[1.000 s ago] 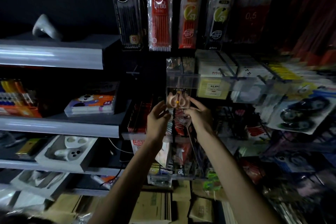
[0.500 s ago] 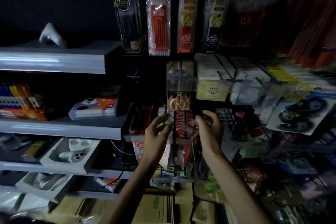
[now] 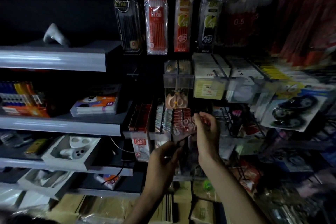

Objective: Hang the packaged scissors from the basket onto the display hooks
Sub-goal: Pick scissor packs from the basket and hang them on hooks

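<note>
A pack of pink-handled scissors (image 3: 176, 100) hangs on a display hook behind a clear price holder (image 3: 178, 82) in the middle of the rack. Below it my right hand (image 3: 206, 132) holds the top of a red packaged item (image 3: 185, 126) with white lettering, in front of the lower hook row. My left hand (image 3: 163, 160) grips the dark lower end of that same package. Whether this package holds scissors is unclear in the dim light. The basket is not in view.
Refill packs (image 3: 156, 18) hang across the top. White card packs (image 3: 209, 78) and correction tape cards (image 3: 291, 111) hang to the right. Grey shelves (image 3: 54, 125) with boxed goods stand on the left. Cardboard boxes (image 3: 181, 205) lie low down.
Both hands have let go of the pink scissors pack, left on its hook, and dropped lower. They now hold a red package by the lower hook row.
</note>
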Tool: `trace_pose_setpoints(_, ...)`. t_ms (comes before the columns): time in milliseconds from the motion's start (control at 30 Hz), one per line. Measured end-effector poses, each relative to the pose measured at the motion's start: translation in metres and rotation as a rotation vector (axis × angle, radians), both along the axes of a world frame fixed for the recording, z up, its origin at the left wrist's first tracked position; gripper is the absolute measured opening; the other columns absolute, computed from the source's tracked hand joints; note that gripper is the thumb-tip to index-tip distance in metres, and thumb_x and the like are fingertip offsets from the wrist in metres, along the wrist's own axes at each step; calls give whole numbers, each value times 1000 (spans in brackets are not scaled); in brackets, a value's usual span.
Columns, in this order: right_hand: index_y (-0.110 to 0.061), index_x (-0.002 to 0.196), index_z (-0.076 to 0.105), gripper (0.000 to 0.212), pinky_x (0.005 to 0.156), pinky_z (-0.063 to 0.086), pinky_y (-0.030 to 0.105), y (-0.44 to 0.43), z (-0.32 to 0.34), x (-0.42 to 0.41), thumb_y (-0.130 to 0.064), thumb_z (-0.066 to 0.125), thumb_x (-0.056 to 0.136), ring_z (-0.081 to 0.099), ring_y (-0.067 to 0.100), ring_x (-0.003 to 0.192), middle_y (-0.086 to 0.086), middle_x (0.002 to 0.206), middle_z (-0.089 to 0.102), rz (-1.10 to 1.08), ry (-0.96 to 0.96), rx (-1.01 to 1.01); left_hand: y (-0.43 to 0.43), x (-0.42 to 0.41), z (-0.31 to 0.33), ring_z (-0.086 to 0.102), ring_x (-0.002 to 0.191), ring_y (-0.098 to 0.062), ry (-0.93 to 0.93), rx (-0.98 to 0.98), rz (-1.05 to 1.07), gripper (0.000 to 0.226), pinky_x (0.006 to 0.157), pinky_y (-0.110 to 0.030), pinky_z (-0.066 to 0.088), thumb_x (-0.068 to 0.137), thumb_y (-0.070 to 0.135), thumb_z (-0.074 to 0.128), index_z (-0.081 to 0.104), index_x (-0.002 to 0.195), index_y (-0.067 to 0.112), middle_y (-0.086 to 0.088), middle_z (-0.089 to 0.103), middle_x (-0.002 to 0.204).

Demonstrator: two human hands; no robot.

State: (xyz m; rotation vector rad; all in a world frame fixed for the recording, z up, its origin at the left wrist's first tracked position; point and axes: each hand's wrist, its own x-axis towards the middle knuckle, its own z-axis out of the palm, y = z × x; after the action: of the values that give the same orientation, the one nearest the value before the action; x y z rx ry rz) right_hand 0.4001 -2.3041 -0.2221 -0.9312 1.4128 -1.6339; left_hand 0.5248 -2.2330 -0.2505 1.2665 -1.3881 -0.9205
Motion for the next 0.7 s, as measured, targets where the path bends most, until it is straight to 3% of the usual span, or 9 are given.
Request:
trace_pose_setpoints(33, -25, 118, 62, 24, 68, 48, 15, 1, 2, -2, -42, 58, 102, 61, -9, 90, -11, 110, 63, 64, -25, 28, -1, 3, 0, 75, 93, -6, 1, -14, 11, 19, 81, -27, 60, 102, 13, 65, 78, 100, 27, 13, 80, 96)
trace_pose_setpoints(100, -29, 122, 66, 45, 91, 52, 32, 4, 2, -7, -63, 48, 99, 62, 7, 110, -7, 122, 66, 174, -34, 71, -4, 10, 2, 76, 97, -13, 35, -31, -2, 17, 86, -38, 62, 103, 15, 64, 78, 104, 25, 8, 80, 100)
trace_pose_setpoints(167, -33, 123, 70, 56, 104, 48, 42, 10, 2, -13, -75, 50, 91, 62, 14, 120, -8, 127, 69, 241, -41, 66, -8, 16, 6, 77, 98, -20, 97, -35, -19, 17, 84, -41, 63, 104, 14, 62, 79, 106, 19, 1, 81, 101)
trace_pose_setpoints(267, -29, 116, 74, 33, 93, 52, 26, 23, 3, -24, -52, 64, 95, 66, 5, 113, -15, 116, 74, 381, 60, -13, -16, 26, 17, 77, 94, -20, 146, -14, -38, 16, 77, -28, 61, 104, 11, 61, 76, 105, 10, -1, 80, 97)
trace_pose_setpoints(367, -18, 103, 76, 12, 78, 53, 18, 29, 6, -28, -25, 72, 94, 73, 12, 98, -2, 100, 78, 457, 101, -81, -24, 33, 25, 75, 88, -14, 147, 7, -50, 14, 74, -28, 59, 104, 12, 61, 74, 98, 12, 2, 78, 89)
trace_pose_setpoints(500, -16, 99, 76, 9, 80, 57, 35, 26, 11, -25, -23, 74, 93, 74, 22, 92, 2, 96, 78, 434, 129, -107, -32, 37, 37, 76, 95, -22, 182, 34, -57, 13, 84, -42, 62, 102, 14, 63, 75, 108, 10, -4, 80, 98)
trace_pose_setpoints(633, -17, 99, 75, 6, 76, 55, 23, 20, 18, -24, -19, 73, 94, 74, 18, 91, 0, 96, 78, 391, 133, -146, -46, 39, 57, 76, 96, -17, 183, -3, 38, 15, 87, -46, 60, 99, 19, 69, 74, 114, 20, 2, 80, 101)
trace_pose_setpoints(700, -19, 100, 75, 7, 79, 57, 24, 18, 20, -24, -20, 73, 93, 74, 14, 92, -2, 97, 78, 366, 144, -154, -53, 38, 72, 76, 98, -19, 202, -38, 70, 19, 89, -45, 60, 99, 20, 70, 72, 118, 22, 2, 80, 103)
